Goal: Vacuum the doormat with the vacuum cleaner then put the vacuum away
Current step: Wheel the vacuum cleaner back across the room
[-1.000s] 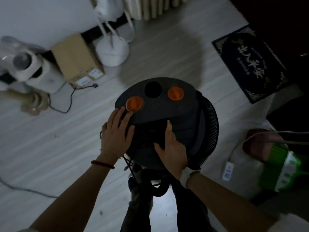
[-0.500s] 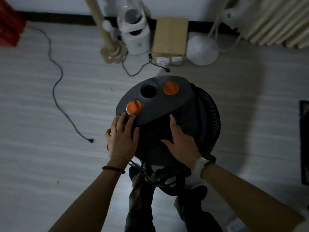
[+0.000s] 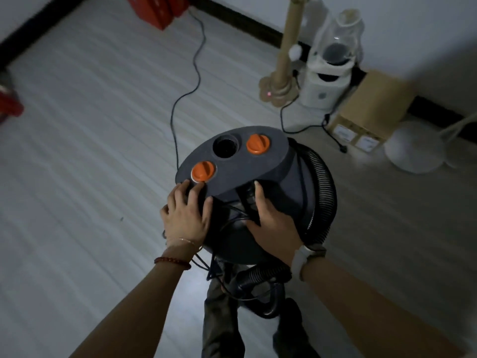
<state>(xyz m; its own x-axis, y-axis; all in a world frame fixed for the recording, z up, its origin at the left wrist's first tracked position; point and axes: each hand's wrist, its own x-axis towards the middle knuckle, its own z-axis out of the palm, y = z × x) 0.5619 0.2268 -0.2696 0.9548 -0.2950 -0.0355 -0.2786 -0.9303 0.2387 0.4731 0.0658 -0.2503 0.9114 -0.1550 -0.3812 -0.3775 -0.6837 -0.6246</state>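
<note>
The vacuum cleaner (image 3: 258, 164) is a dark round canister with two orange knobs and a round hole on its top panel. Its ribbed black hose (image 3: 322, 192) coils around the right side and loops underneath. My left hand (image 3: 185, 215) presses on the canister's left side, with fingertips just below the nearer orange knob (image 3: 203, 170). My right hand (image 3: 271, 223) grips the middle of the body, fingers reaching under the top panel. The canister is held in front of my legs. The doormat is out of view.
A dark power cord (image 3: 180, 99) snakes across the pale plank floor ahead. Along the far wall stand a beige post on a base (image 3: 278, 81), a white appliance (image 3: 327, 73), a cardboard box (image 3: 369, 112) and a white round base (image 3: 413, 151). Red objects (image 3: 157, 11) sit far left.
The view has swung left, so the doormat and the green item have left the frame. Both hands stay on the vacuum cleaner, which has turned along with me.
</note>
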